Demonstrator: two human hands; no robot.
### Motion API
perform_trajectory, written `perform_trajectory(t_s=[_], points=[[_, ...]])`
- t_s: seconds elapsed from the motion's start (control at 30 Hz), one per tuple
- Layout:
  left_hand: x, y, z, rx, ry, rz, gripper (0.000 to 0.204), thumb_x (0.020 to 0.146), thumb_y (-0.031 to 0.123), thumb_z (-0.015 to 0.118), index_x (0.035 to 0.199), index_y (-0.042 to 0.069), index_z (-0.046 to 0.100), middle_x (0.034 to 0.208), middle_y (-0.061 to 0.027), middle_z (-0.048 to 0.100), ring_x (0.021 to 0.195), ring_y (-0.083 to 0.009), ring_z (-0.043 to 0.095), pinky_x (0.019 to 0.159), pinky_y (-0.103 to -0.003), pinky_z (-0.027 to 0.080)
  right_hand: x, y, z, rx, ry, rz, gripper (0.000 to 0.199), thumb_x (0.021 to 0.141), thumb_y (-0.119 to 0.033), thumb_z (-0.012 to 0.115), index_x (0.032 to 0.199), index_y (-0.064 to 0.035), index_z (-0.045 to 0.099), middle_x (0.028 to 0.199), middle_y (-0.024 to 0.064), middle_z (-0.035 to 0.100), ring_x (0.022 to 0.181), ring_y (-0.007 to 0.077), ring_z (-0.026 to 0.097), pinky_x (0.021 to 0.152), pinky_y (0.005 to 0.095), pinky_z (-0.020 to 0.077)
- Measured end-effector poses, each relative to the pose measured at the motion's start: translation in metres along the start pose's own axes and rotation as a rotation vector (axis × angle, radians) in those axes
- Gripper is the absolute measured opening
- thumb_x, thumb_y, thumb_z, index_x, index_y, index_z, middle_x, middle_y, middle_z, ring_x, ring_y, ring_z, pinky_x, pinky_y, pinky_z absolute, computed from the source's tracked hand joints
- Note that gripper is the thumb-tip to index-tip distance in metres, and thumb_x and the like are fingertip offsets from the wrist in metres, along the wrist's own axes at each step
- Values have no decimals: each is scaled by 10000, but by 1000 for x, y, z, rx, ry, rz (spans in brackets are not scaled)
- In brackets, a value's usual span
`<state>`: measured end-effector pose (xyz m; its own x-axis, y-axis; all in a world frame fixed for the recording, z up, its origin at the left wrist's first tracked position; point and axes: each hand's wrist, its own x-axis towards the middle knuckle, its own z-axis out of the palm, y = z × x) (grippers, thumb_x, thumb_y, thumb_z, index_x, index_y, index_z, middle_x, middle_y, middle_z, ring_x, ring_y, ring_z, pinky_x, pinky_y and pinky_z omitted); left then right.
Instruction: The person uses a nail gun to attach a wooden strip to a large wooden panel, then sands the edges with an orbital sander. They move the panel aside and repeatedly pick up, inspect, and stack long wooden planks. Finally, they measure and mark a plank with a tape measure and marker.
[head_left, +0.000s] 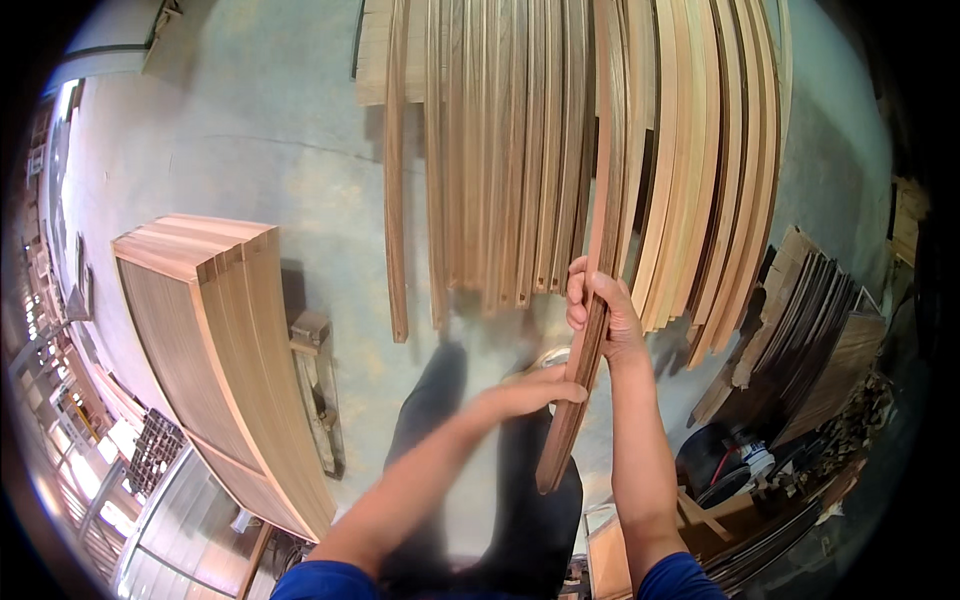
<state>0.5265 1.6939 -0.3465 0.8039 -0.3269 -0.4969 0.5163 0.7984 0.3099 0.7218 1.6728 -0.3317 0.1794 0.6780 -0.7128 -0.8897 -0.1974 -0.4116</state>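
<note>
A long dark brown wooden strip [562, 440] slants up and away from my lap to the far edge. My right hand [612, 308] is closed around it, thumb on top and fingertips curled over the left side. Lower down, nearer its blunt end, my left hand [535, 392] grips the same strip from the left, partly smeared by motion, with some fingers hidden behind the wood. Just beyond my hands lies a row of similar brown strips [500, 180], side by side, one set apart at the left.
Paler wooden strips [690, 170] lie right of the brown row. At left stands a stack of wooden panels [235, 360] beside a small wooden block stand [315, 390]. Dark boards [800, 330] lean at right, near a round black container [708, 465]. My legs are below.
</note>
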Motion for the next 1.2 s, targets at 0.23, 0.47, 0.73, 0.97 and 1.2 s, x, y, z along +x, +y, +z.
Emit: perform_trajectory(t_s=[0.23, 0.47, 0.73, 0.97, 1.2], points=[[-97, 31, -263, 935, 1594, 141, 784, 870, 273, 767, 1464, -101, 418, 1546, -305, 415, 1427, -382, 426, 1185, -442, 337, -28, 12, -8, -153, 242, -8, 360, 909, -237, 721, 1157, -54, 535, 739, 46, 570, 574, 155, 570, 510, 300, 476], [-122, -26, -295, 634, 1220, 66, 432, 800, 195, 785, 1145, -19, 638, 1008, -132, 708, 926, -218, 670, 876, -397, 538, -94, -18, 23, -212, 122, -30, 510, 819, -248, 782, 1194, -12, 531, 841, 88, 618, 647, 195, 651, 565, 324, 536], [-247, 41, -31, 662, 1225, 113, 622, 819, 330, 798, 1222, -11, 469, 1093, -235, 599, 1025, -366, 611, 950, -456, 492, -195, -98, 136, -376, 269, -189, 489, 832, -34, 776, 1234, 14, 502, 944, 126, 658, 672, 231, 679, 590, 392, 573], [-339, 172, 182, 362, 1061, 386, 505, 808, 194, 743, 1198, -45, 530, 980, -110, 642, 821, -159, 634, 724, -331, 535, -317, -117, 187, -469, 259, -263, 487, 809, 11, 765, 1223, 19, 510, 884, 130, 648, 627, 238, 658, 548, 398, 556], [-413, 154, 282, 372, 980, 445, 303, 790, 142, 711, 1019, -51, 667, 848, -59, 668, 780, -150, 628, 738, -317, 525, -401, -128, 205, -605, 189, -317, 478, 807, 33, 734, 1222, 34, 496, 879, 124, 643, 618, 229, 653, 556, 406, 560]])
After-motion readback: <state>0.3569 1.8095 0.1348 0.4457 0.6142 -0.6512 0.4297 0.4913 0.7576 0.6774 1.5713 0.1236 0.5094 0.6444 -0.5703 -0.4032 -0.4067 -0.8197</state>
